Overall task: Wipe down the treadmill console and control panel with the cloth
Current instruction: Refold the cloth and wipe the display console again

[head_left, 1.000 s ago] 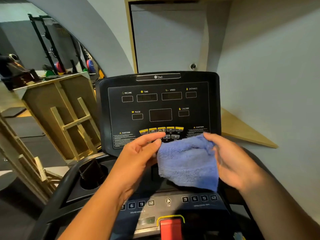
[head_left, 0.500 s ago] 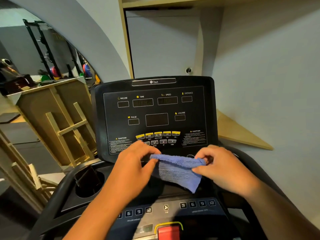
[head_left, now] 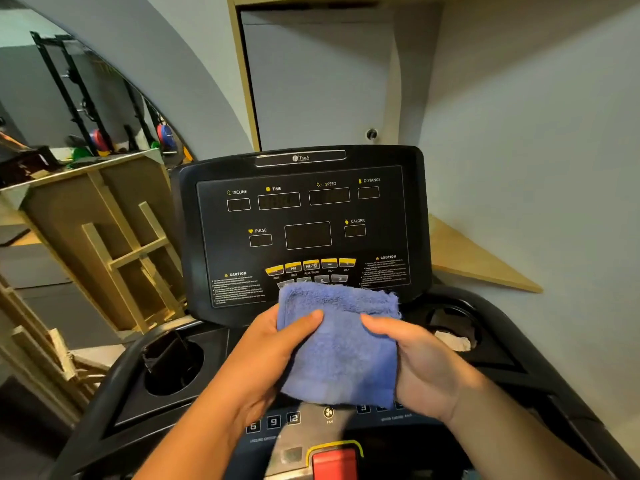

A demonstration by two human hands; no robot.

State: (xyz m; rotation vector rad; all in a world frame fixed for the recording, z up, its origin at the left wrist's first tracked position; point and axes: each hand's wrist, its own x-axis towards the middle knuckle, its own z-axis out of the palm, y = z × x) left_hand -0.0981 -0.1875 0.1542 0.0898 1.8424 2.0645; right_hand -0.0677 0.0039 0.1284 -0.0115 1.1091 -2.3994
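Note:
A folded blue terry cloth (head_left: 341, 348) hangs in front of the black treadmill console (head_left: 304, 220), covering its lower edge and part of the button rows. My left hand (head_left: 266, 362) grips the cloth's left side with the thumb on its front. My right hand (head_left: 419, 365) holds the right side, thumb across the front. Below the cloth lies the control panel (head_left: 294, 419) with numbered keys and a fan button. A red safety key (head_left: 334, 462) sits at the bottom edge.
Cup holders flank the console: the left one (head_left: 173, 368) holds a dark object, the right one (head_left: 453, 327) a pale crumpled thing. Wooden frames (head_left: 114, 251) lean at the left. A grey wall and a wooden ledge (head_left: 478, 261) stand close on the right.
The cloth was bunched into a narrow strip between both hands; now it is a flat folded square held upright. Both hands have risen slightly toward the console.

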